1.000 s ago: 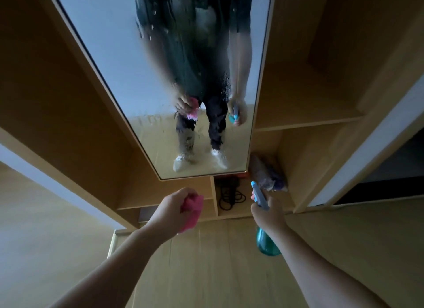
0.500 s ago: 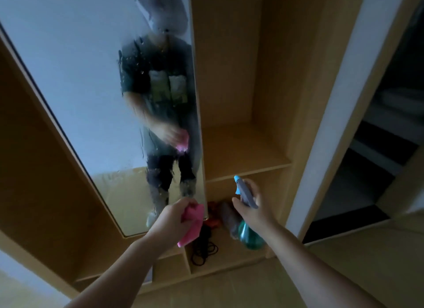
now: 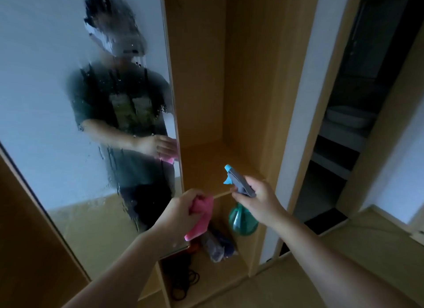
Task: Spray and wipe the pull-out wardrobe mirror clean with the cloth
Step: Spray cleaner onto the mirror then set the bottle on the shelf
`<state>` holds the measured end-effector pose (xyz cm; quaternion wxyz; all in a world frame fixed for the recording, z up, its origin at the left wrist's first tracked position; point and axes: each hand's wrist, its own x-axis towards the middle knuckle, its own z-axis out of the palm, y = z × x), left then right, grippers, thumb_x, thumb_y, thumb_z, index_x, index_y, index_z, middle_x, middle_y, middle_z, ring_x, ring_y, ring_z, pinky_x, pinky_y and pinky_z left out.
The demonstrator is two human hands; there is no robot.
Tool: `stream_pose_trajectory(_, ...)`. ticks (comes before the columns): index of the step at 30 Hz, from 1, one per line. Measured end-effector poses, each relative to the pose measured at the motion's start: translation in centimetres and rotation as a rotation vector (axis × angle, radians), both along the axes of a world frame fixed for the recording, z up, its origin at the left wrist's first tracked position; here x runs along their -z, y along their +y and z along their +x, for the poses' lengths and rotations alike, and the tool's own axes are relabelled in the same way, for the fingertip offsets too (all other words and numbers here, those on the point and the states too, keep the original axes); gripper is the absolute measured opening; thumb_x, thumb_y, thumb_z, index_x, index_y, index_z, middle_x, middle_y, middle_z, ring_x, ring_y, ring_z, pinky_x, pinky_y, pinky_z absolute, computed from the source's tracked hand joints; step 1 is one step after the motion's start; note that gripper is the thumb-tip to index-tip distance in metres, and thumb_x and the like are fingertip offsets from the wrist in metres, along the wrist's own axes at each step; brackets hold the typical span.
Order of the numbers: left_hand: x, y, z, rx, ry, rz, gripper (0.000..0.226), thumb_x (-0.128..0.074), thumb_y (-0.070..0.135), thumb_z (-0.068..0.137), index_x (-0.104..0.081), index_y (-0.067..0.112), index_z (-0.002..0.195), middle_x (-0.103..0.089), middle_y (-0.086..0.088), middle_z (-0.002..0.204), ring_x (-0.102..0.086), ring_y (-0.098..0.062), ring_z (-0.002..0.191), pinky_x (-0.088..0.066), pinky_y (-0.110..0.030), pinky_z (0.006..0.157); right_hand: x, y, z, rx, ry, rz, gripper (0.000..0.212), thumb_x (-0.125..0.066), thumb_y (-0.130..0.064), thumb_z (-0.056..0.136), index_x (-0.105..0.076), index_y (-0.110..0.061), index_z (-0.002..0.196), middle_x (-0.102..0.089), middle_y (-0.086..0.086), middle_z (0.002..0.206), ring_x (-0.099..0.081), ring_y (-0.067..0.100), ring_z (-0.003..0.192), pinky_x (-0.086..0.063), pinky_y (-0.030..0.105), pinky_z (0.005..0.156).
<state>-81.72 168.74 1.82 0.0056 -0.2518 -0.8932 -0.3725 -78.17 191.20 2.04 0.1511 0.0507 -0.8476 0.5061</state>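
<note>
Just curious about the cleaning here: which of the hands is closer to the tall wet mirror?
Left. The left hand, clutching the pink cloth, overlaps the tall wet mirror's lower right edge. The right hand, holding the teal spray bottle, is farther right, before the shelves.

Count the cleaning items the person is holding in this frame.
2. A pink cloth bunched in the left hand near the mirror's lower right corner, and a teal spray bottle gripped by the right hand. None seems hidden.
</note>
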Motion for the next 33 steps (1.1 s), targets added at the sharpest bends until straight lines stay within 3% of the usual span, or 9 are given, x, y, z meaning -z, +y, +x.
stream_pose_trajectory(4,-0.3,0.1,-1.1,0.058,-0.008,0.050,0.036,-0.055,-0.001,0.087,-0.055,0.028,0.108,-0.060,0.015,0.083,-0.055,0.023,0.072,-0.044,-0.002,0.056,-1.5,0.1,-1.1,0.041,0.017,-0.012,0.044,-0.070,-0.007,0.084,-0.062,-0.016,0.126,-0.071,-0.005,0.103,-0.066,0.005,0.101,-0.052,0.025,0.090)
stream_pose_trajectory(7,0.2,0.3,-1.8,0.093,-0.001,0.060,0.035,-0.054,-0.005,0.086,-0.058,0.017,0.113,-0.057,0.017,0.084,-0.054,0.025,0.075,-0.042,0.001,0.059,-2.0,0.5,-2.3,0.082,0.022,0.047,0.042,-0.071,-0.009,0.084,-0.064,-0.019,0.124,-0.071,-0.006,0.099,-0.066,0.008,0.096,-0.052,0.025,0.085)
stream_pose_trajectory(11,0.5,1.5,-3.2,0.097,-0.013,0.059,0.053,-0.057,0.002,0.085,-0.045,0.022,0.132,-0.053,0.015,0.099,-0.057,0.001,0.091,-0.040,-0.005,0.066,-2.3,1.4,-4.3,0.075,-0.039,0.094,0.043,-0.070,-0.012,0.085,-0.062,-0.018,0.126,-0.069,-0.003,0.107,-0.064,0.010,0.103,-0.051,0.024,0.087)
stream_pose_trajectory(15,0.2,3.8,-5.8,0.109,-0.080,0.035,0.073,-0.055,0.003,0.084,-0.025,0.025,0.147,-0.055,0.015,0.102,-0.056,0.007,0.086,-0.048,-0.008,0.069,-2.6,2.8,-7.1,-0.011,-0.079,0.134,0.041,-0.070,-0.009,0.085,-0.063,-0.024,0.122,-0.068,-0.007,0.108,-0.063,0.010,0.103,-0.051,0.031,0.091)
stream_pose_trajectory(20,0.9,7.4,-9.5,0.068,-0.114,0.041,0.068,-0.052,0.002,0.088,-0.028,0.026,0.147,-0.057,0.018,0.091,-0.057,0.019,0.078,-0.048,-0.004,0.063,-1.9,6.0,-12.7,-0.147,-0.070,0.197,0.036,-0.070,-0.010,0.085,-0.065,-0.025,0.117,-0.069,0.000,0.102,-0.064,0.014,0.096,-0.052,0.035,0.086)
stream_pose_trajectory(24,1.4,10.6,-13.1,-0.049,-0.134,0.062,0.068,-0.055,0.003,0.086,-0.033,0.031,0.143,-0.059,0.015,0.088,-0.058,0.018,0.073,-0.048,-0.003,0.061,-1.1,9.4,-18.8,-0.235,-0.052,0.167,0.034,-0.072,-0.006,0.082,-0.067,-0.020,0.113,-0.068,0.000,0.095,-0.062,0.003,0.087,-0.048,0.021,0.081)
stream_pose_trajectory(27,1.7,13.1,-15.7,-0.121,-0.160,0.044,0.065,-0.058,0.008,0.086,-0.034,0.041,0.137,-0.059,0.015,0.095,-0.059,0.011,0.079,-0.052,-0.010,0.069,-0.8,11.8,-23.2,-0.290,-0.058,0.185,0.038,-0.073,-0.008,0.082,-0.064,-0.021,0.117,-0.063,-0.017,0.096,-0.058,-0.012,0.084,-0.042,0.009,0.075)
stream_pose_trajectory(29,1.9,14.5,-17.2,-0.178,-0.180,0.060,0.065,-0.059,0.009,0.086,-0.035,0.040,0.138,-0.060,0.012,0.098,-0.061,0.005,0.081,-0.055,-0.015,0.070,-0.5,12.9,-26.1,-0.317,-0.059,0.179,0.040,-0.072,-0.009,0.083,-0.063,-0.018,0.121,-0.062,-0.017,0.097,-0.056,-0.014,0.085,-0.041,0.004,0.072)
stream_pose_trajectory(33,2.6,16.2,-18.7,-0.318,-0.230,0.091,0.058,-0.059,0.012,0.089,-0.039,0.034,0.139,-0.055,0.019,0.095,-0.058,0.008,0.075,-0.046,-0.003,0.057,-0.1,14.1,-31.3,-0.356,-0.048,0.150,0.034,-0.070,-0.009,0.084,-0.065,-0.020,0.116,-0.066,-0.008,0.099,-0.058,-0.006,0.086,-0.044,0.004,0.069)
